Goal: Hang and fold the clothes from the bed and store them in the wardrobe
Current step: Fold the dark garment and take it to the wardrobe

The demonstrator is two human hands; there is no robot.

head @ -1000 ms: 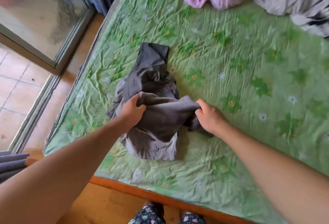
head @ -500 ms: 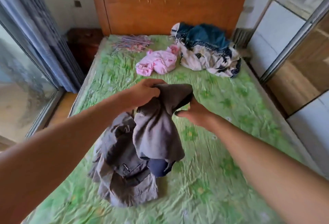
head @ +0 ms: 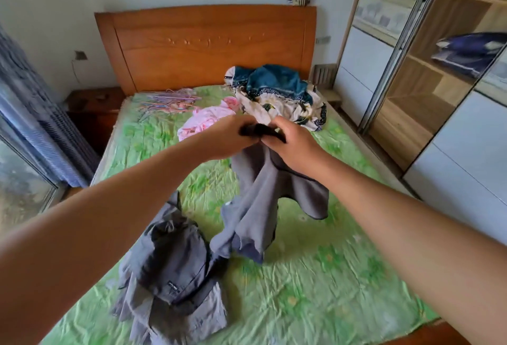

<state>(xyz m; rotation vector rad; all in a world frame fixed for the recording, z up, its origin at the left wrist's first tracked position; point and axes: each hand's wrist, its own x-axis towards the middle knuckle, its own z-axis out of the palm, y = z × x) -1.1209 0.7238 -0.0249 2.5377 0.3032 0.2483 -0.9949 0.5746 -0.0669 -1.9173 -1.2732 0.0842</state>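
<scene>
Both arms extend forward; left hand [head: 227, 138] and right hand [head: 295, 144] meet, fingers clamped on the grey garment [head: 263, 202], raised above the bed [head: 315, 276].

**A bedroom in a home**

A bed [head: 315, 276] with a green flowered sheet and an orange-brown wooden headboard [head: 208, 45] fills the room. A light-wood wardrobe [head: 411, 114] with sliding doors stands on its right, a dark bedside cabinet [head: 93, 103] and blue-grey curtains [head: 35, 114] on its left. Heaped clothes [head: 277, 97] and coloured hangers [head: 170, 99] lie on the sheet.
</scene>
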